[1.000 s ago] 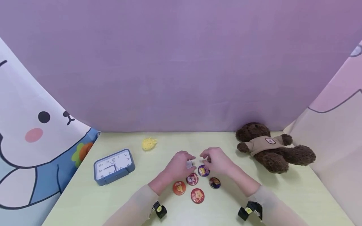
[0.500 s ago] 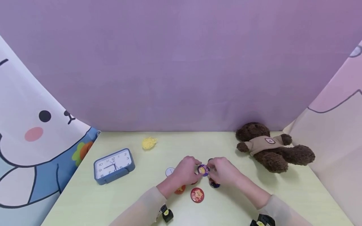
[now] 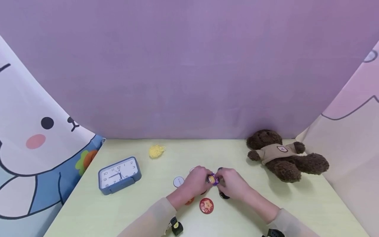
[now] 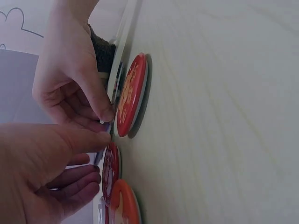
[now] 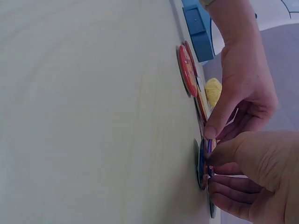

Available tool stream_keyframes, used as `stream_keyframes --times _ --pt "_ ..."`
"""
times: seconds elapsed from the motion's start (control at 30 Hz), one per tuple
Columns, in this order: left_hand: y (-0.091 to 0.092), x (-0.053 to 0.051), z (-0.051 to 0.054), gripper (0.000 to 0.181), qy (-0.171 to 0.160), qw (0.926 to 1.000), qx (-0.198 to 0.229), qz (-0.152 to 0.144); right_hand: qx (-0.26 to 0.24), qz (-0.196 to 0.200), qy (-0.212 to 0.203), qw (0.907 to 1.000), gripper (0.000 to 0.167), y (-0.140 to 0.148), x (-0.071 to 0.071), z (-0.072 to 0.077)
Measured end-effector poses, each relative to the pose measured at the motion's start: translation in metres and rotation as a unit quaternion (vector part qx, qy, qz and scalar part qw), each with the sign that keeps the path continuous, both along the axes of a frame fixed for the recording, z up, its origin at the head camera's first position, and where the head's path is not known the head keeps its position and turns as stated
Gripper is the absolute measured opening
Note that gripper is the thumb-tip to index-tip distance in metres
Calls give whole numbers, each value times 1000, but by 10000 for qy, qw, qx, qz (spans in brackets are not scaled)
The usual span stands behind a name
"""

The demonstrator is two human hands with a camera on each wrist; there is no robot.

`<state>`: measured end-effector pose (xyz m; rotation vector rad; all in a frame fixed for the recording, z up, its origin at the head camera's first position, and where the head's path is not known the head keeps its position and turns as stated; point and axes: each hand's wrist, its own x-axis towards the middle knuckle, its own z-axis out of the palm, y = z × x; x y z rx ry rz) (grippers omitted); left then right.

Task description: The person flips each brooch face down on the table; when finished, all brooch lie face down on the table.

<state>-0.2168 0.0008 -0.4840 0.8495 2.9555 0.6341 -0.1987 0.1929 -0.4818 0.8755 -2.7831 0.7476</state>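
Left hand (image 3: pixel 195 181) and right hand (image 3: pixel 234 182) have shifted nearer the person, both now pinching purple badge (image 3: pixel 212 179); red star badge (image 3: pixel 206 206) lies nearside of fingers, apart

There are two hands (image 3: pixel 197 179) (image 3: pixel 235 183), at least seven badges (image 3: pixel 206 205), one clock (image 3: pixel 119 175), one teddy (image 3: pixel 275 153) and one yellow object (image 3: pixel 156 151).

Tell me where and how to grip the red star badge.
Pinch the red star badge by opposite points of its rim, thumb and finger, coming in low from the near side. It lies face up on the table, a shallow disc, so the rim is likely the best hold; the left hand and right hand are both beyond it, at the purple badge.
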Motion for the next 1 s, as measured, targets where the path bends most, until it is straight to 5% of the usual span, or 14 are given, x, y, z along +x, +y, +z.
stream_keyframes --times 0.23,0.47,0.73,1.0 --pt "-2 2 8 34 302 9971 676 161 -554 -62 -349 9978 13 2 0 1" --pt "-5 0 19 47 745 9860 1488 139 -1168 -430 -263 9919 17 5 -4 11" --pt "-7 -1 23 55 452 9775 2056 111 -1567 -678 -303 9848 42 6 -6 19" --pt "-10 -1 25 46 313 9795 1986 127 -1699 -601 -706 9811 38 5 -6 19"
